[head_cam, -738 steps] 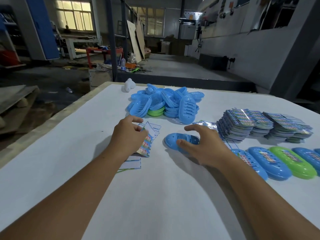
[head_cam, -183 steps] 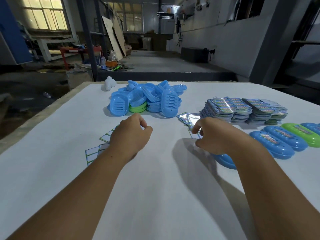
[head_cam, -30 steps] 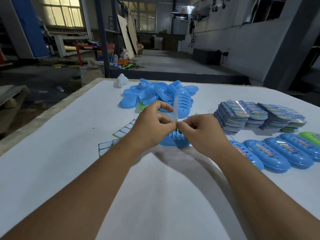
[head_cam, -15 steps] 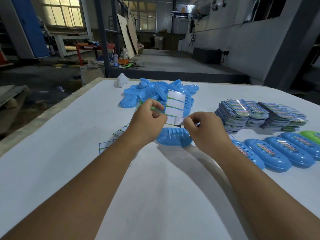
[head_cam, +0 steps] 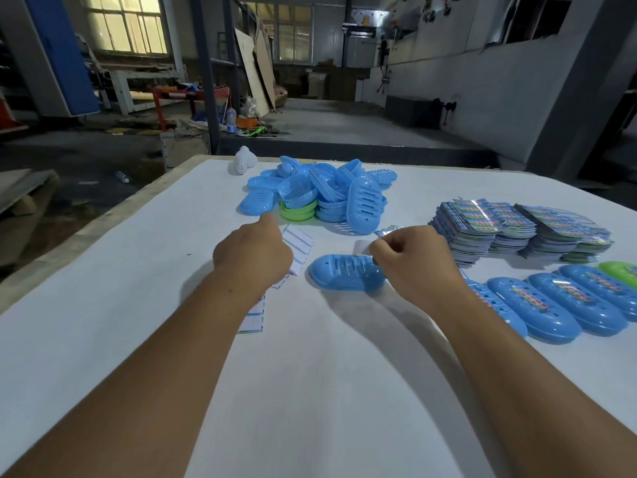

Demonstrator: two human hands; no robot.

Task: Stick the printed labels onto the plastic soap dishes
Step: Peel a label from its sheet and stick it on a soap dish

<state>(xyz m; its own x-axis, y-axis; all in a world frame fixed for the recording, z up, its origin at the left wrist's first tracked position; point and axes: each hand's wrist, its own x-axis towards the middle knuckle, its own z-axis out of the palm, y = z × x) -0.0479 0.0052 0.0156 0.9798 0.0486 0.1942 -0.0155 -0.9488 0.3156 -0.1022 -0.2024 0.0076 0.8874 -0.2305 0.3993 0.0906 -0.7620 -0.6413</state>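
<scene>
Here my left hand (head_cam: 253, 251) curls over the spent backing sheet (head_cam: 299, 247), setting it aside; the blue soap dish (head_cam: 344, 277) lies between, slots up; my right hand (head_cam: 413, 258) pinches the peeled label (head_cam: 362, 248) just above it, ready to stick

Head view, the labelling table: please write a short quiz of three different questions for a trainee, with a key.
1. True or false: the blue soap dish in front of the hands already carries a colourful label.
2. Which hand holds the peeled label?
A. left hand
B. right hand
C. neither
3. Fill in: the row of labelled dishes lies to the ____ of the blue soap dish.

Key
1. False: its slotted top is bare.
2. B: the right hand pinches the label above the dish, while the left hand lays the backing sheet down on the table.
3. right
</scene>
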